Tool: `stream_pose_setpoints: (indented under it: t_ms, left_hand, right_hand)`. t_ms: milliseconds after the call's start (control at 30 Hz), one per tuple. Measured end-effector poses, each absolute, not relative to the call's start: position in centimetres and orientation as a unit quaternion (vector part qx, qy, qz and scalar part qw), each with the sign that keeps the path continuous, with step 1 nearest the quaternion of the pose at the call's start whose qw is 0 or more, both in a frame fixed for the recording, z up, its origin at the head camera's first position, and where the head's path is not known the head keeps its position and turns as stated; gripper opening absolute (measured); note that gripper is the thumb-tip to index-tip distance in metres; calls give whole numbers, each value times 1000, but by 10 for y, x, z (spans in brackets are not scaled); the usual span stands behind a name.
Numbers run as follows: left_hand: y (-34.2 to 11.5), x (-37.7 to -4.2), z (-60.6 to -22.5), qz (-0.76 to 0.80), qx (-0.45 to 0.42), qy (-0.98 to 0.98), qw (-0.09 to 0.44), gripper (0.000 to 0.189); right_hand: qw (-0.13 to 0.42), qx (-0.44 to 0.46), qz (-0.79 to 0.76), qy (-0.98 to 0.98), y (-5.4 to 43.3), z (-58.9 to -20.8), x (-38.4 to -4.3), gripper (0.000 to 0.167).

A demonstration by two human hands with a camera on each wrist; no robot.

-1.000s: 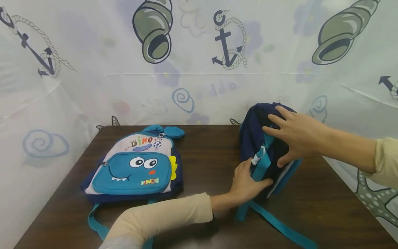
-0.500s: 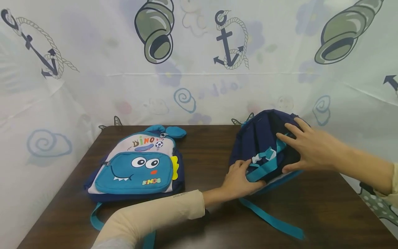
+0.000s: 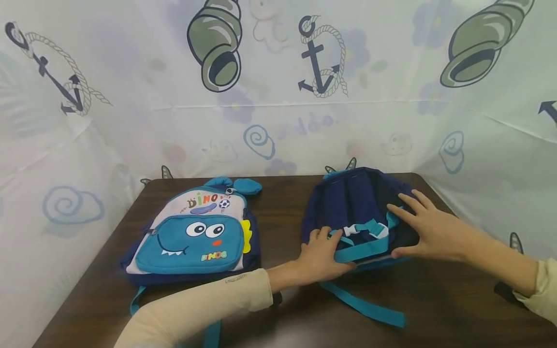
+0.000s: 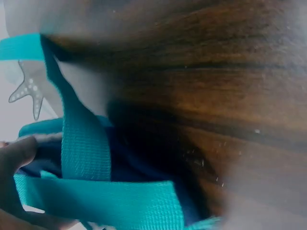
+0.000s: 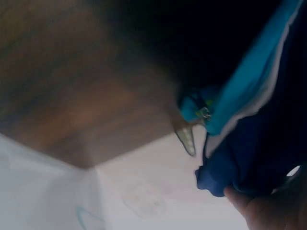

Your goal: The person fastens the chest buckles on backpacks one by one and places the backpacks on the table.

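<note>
A navy backpack (image 3: 345,195) lies tilted on the right side of the table, its padded back facing up. Teal straps with a white buckle (image 3: 350,230) cross its lower part. My left hand (image 3: 319,258) grips its near left corner, thumb along the bottom edge by a teal strap (image 4: 86,143). My right hand (image 3: 435,234) rests spread on its right side, fingers fairly straight; in the right wrist view, a fingertip touches the navy fabric (image 5: 230,165). The backpack's front is mostly hidden underneath. To the left lies a second backpack (image 3: 187,244) with a dinosaur face, front up.
The dark wooden table (image 3: 278,212) carries both backpacks. A loose teal strap (image 3: 370,309) trails toward the near edge from the right one. Other teal straps (image 3: 212,333) hang from the left one, partly behind my left sleeve (image 3: 209,299). A patterned cloth (image 3: 278,72) stands behind the table.
The right backpack has tipped back from nearly upright to lying flatter, and shifted left. Both hands have moved down and left with it. The left backpack has stayed in place.
</note>
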State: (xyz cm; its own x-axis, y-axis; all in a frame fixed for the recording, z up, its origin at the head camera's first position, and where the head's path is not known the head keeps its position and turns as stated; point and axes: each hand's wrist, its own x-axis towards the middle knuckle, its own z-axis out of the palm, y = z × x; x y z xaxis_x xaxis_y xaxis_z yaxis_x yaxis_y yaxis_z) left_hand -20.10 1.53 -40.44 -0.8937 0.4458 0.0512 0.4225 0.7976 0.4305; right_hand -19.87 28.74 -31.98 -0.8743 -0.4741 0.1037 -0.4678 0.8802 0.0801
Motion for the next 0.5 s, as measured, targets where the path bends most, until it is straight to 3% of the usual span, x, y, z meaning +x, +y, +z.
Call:
stream_pose_setpoints:
  t_ms: [233, 500]
  left_hand:
    - [5, -202, -393, 180, 222, 957, 55, 79]
    - [-2, -203, -392, 108, 223, 967, 48, 75]
  right_hand:
    - [46, 240, 61, -968, 291, -355, -201, 108]
    - [65, 234, 133, -961, 289, -403, -202, 101]
